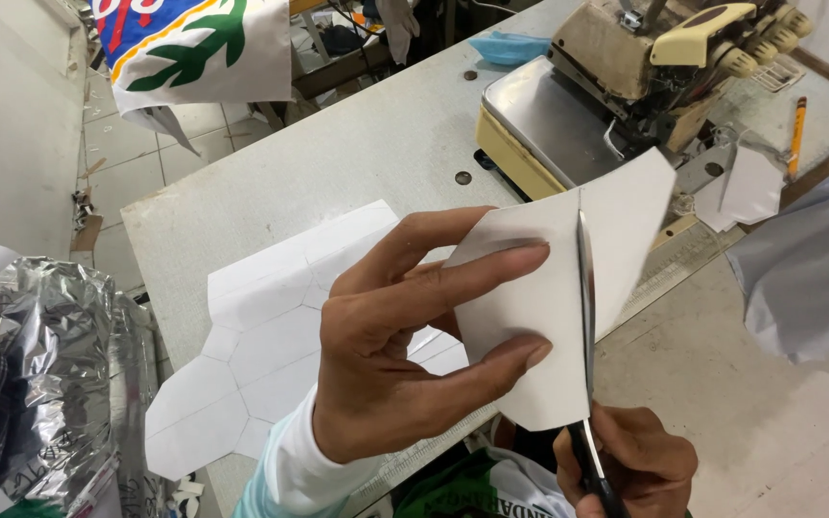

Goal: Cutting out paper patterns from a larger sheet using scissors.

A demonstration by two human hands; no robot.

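A pale grey table point(357, 144) fills most of the view, running from the lower left up to the right. At its far end stands a cream-coloured sewing machine point(645, 67) with a flat metal bed. Off the table's left edge sits a crumpled heap of silver foil material point(59, 355), and a printed banner cloth point(194, 43) in white, blue and green hangs at the top left. A grey fabric point(808, 269) lies at the right edge.

On the table, under the person's arm, rests a flat white sheet point(261, 336) creased into hexagon-like panels. A smaller white cut shape point(746, 187) lies near the machine, with an orange pencil point(796, 134) just beyond it.

The left hand point(395, 364) holds a white paper piece point(568, 297) up above the table, its grip clamped on the left part of the paper, fingers on the near face and thumb below. The right hand point(640, 460) is closed around the dark handles of a pair of scissors point(587, 326). The blades point upward and run along the middle of the paper piece, their tip near its upper edge. Whether the blades stand apart or together cannot be told from this angle.
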